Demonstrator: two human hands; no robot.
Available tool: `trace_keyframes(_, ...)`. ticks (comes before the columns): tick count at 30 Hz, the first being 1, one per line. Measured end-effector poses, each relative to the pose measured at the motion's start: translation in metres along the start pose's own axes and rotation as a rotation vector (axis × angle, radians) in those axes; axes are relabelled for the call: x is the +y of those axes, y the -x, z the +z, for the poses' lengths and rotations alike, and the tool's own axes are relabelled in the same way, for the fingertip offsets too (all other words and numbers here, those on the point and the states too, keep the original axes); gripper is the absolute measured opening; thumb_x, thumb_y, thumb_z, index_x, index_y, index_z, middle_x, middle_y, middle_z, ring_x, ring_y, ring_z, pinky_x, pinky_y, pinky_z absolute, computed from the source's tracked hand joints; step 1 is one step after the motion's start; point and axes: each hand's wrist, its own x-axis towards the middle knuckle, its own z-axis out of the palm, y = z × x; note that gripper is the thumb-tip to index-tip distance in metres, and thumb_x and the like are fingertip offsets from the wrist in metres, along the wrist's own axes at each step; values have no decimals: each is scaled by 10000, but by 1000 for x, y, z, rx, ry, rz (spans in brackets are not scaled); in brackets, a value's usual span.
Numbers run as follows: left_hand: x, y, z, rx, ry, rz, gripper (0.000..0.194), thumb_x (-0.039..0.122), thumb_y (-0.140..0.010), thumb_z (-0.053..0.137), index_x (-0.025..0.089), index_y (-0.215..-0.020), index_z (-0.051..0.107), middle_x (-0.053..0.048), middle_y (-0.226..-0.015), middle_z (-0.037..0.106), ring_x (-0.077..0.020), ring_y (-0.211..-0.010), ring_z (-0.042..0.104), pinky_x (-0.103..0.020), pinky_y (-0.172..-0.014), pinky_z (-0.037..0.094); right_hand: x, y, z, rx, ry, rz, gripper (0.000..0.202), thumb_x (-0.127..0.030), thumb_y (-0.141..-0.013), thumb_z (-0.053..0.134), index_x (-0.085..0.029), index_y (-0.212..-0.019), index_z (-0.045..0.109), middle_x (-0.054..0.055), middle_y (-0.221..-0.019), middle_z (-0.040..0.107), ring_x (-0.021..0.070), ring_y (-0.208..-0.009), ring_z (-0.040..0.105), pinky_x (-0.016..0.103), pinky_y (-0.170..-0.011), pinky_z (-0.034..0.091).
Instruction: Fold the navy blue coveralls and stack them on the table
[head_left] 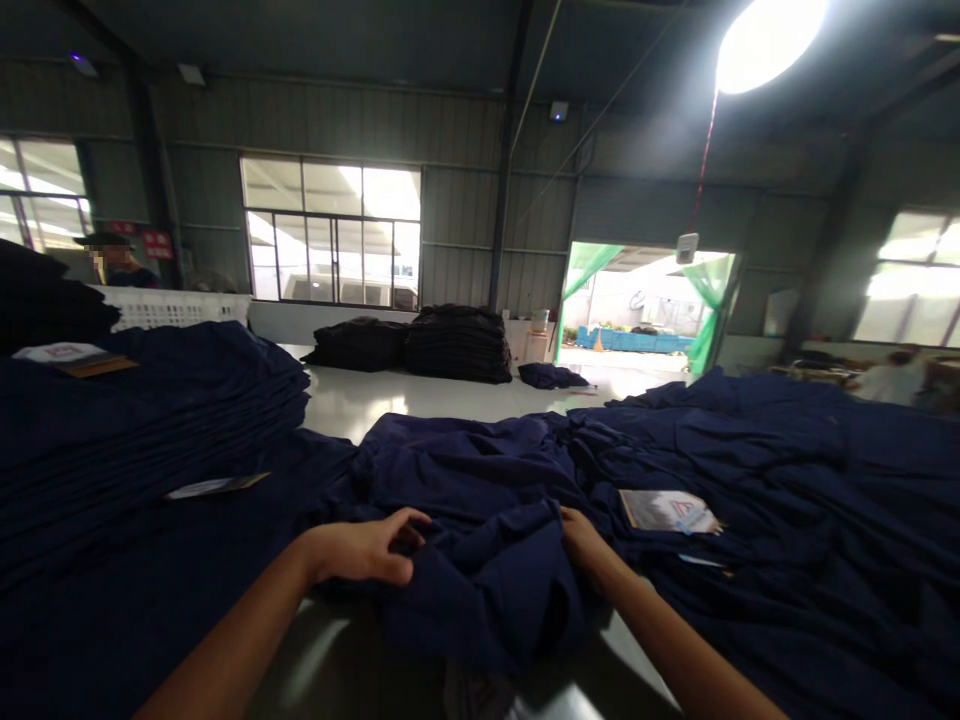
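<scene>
A crumpled navy garment (pixel 480 560) lies in front of me, its near part raised between my hands. My left hand (pixel 371 550) is at its left side, thumb and fingers apart with a gap between them. At the garment's right edge, my right hand (pixel 581 540) has its fingers closed on the fabric; the fingertips are partly hidden by the cloth. A printed tag (pixel 671 511) rests on the loose navy garments (pixel 787 480) to the right. On the left is a stack of folded navy garments (pixel 150 420), with another tag (pixel 75 355) on top.
Beyond the garment, black folded stacks (pixel 457 343) and a small navy bundle (pixel 553 376) sit on the pale table (pixel 427 397). A white basket (pixel 176 308) stands behind the left stack. A person (pixel 124 262) is at the far left.
</scene>
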Motion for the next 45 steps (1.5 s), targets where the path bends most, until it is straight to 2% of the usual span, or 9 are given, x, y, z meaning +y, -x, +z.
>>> trace_keyframes(3, 13, -3, 11, 20, -248, 51, 990, 401, -351, 814, 299, -1251, 413, -54, -1311, 440, -272, -1153, 450, -366, -978, 343, 2, -4, -5, -20, 96, -2, 144, -276, -611, 602, -177, -716, 616, 1, -598, 633, 152, -561, 570, 263, -539, 460)
trace_keyframes(7, 12, -17, 20, 131, -34, 152, 244, 373, -617, 645, 211, -791, 591, -14, -939, 621, -224, -950, 569, -346, -873, 428, -6, -1, -10, -107, 177, 9, 140, -276, -638, 559, -181, -732, 602, -23, -566, 596, 118, -495, 530, 229, -487, 421)
trace_keyframes(10, -7, -28, 12, 508, 391, -30, 260, 397, -755, 475, 189, -900, 537, -48, -888, 647, -203, -849, 619, -321, -763, 482, -13, -2, -17, 46, 201, 55, 182, -262, -699, 481, -193, -837, 577, -10, -649, 610, 113, -519, 545, 219, -485, 420)
trace_keyframes(14, -27, -39, -4, 899, 237, -316, 321, 365, -799, 400, 133, -992, 509, -153, -1060, 619, -238, -995, 595, -330, -830, 461, -25, 1, -18, 217, 321, 16, 299, -268, -769, 412, -204, -1047, 502, 34, -853, 625, 143, -674, 600, 255, -572, 464)
trace_keyframes(21, -8, -44, 19, 801, -317, -222, 761, 505, -672, 599, 140, -1304, 383, -153, -1204, 563, -302, -1133, 508, -393, -931, 395, -43, 38, 21, 50, 829, -438, 537, -435, -715, 589, -164, -1173, 512, 93, -1052, 608, 232, -998, 538, 345, -889, 400)
trace_keyframes(31, -9, -20, -5, 826, -594, -278, 435, -54, -627, 397, 217, -870, 635, -51, -962, 636, -181, -960, 568, -257, -801, 414, -58, 36, -3, 173, 1171, -265, 491, 56, -604, 357, -171, -975, 586, 80, -989, 619, 177, -912, 567, 252, -741, 374)
trace_keyframes(37, 5, -18, 6, 682, -561, -82, 304, 8, -582, 447, 231, -751, 565, 22, -806, 609, -149, -793, 565, -229, -669, 397, -61, 42, -9, -172, 1038, -238, 355, -79, -581, 511, -191, -910, 583, 30, -858, 627, 168, -795, 565, 234, -670, 375)
trace_keyframes(42, 25, -8, 10, 1262, -577, 51, 199, 63, -708, 386, 223, -791, 471, -19, -871, 568, -165, -851, 540, -267, -771, 404, -76, 49, -2, 391, 1094, -587, 171, -79, -656, 441, -201, -755, 509, 33, -767, 571, 182, -772, 512, 271, -693, 356)
trace_keyframes(45, 28, -5, 9, 1068, -622, -26, 195, 111, -734, 449, 226, -891, 466, -38, -934, 590, -199, -894, 563, -297, -772, 419, -80, 52, 2, 399, 1216, -592, 201, -62, -648, 456, -201, -784, 509, 55, -822, 585, 203, -834, 519, 286, -726, 354)
